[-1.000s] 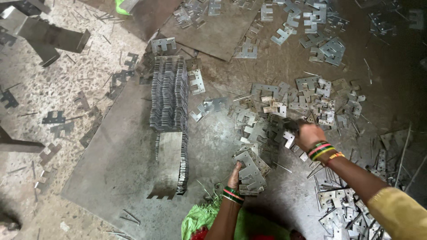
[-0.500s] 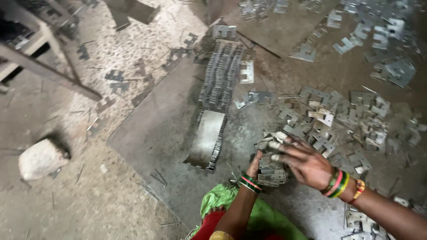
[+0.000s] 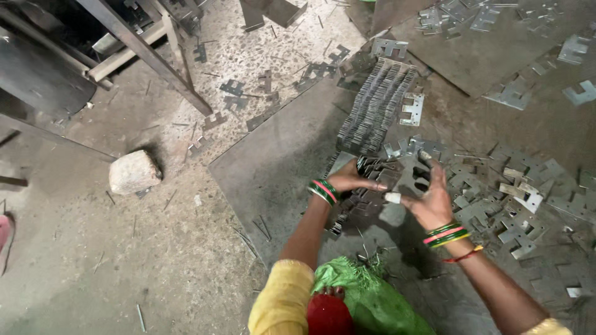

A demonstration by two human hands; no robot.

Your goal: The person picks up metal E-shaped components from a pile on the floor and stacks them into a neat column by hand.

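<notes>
My left hand (image 3: 351,180) presses against a bunch of flat grey metal stampings (image 3: 371,175) and grips them. My right hand (image 3: 428,197) is just to the right of that bunch, fingers spread, a white wrap on the thumb tip, holding nothing that I can see. A long row of the same stampings stacked on edge (image 3: 376,107) lies beyond my hands on a dark metal sheet (image 3: 273,167). Loose stampings (image 3: 521,198) lie scattered to the right. Both wrists wear coloured bangles.
A pale stone block (image 3: 134,172) sits on the dusty floor at left. A slanted metal frame leg (image 3: 149,56) crosses the upper left. Another metal sheet (image 3: 490,56) with stampings on it lies at upper right. Green and red cloth (image 3: 366,298) covers my lap.
The view has swung left. My left hand has gone up onto the bunch of stampings. My right hand came from the loose pile at right to beside the bunch, fingers spread.
</notes>
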